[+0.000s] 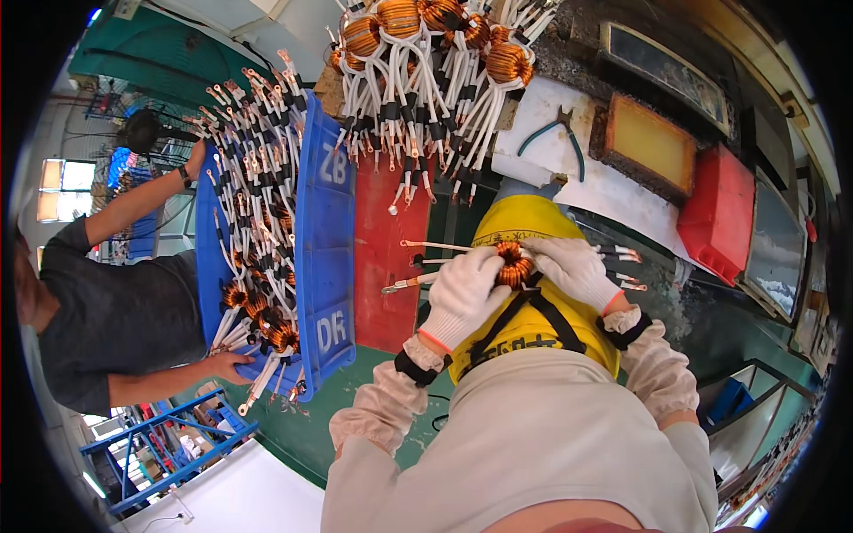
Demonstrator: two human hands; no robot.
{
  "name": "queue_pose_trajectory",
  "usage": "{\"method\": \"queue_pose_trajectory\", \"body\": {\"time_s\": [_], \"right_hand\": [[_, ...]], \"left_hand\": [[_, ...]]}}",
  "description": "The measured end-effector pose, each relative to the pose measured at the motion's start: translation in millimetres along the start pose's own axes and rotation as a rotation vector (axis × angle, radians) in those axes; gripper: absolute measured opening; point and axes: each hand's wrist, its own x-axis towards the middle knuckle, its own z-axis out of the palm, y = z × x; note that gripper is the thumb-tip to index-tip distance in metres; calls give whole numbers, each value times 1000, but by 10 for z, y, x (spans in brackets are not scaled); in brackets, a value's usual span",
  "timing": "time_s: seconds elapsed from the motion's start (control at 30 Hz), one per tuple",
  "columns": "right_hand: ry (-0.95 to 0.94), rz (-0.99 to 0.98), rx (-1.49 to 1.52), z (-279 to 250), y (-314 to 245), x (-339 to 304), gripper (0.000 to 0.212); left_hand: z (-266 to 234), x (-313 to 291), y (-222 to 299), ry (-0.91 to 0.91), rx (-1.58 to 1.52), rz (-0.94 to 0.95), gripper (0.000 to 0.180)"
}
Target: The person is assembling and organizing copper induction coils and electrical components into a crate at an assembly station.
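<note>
Over my yellow apron [524, 218], a copper-wound toroidal coil [514, 266] is held between my two gloved hands. White-sleeved leads with copper lugs [410, 283] stick out from it to the left, and more lead ends [627, 255] show to the right. My left hand [466, 289], in a white knit glove, is closed with fingertips on the coil's left side. From the upper right, my right hand [573, 269] grips the coil's edge, its fingers bent in. Part of the coil is hidden behind the fingers.
Finished-looking coils [400, 19] with hanging leads pile up ahead. Green-handled pliers [558, 142] lie on white paper beside a tray of yellowish material [653, 145] and a red bin [718, 213]. At left a co-worker [133, 302] holds a blue crate [326, 213] full of coils.
</note>
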Motion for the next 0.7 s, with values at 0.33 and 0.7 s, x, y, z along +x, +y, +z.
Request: {"method": "queue_pose_trajectory", "body": {"time_s": [0.33, 0.7], "right_hand": [[-116, 137, 50, 15, 198, 182, 33], [-113, 85, 361, -383, -78, 82, 69]], "left_hand": [[225, -33, -33, -67, -341, -423, 31], [-82, 417, 224, 55, -636, -502, 26]]}}
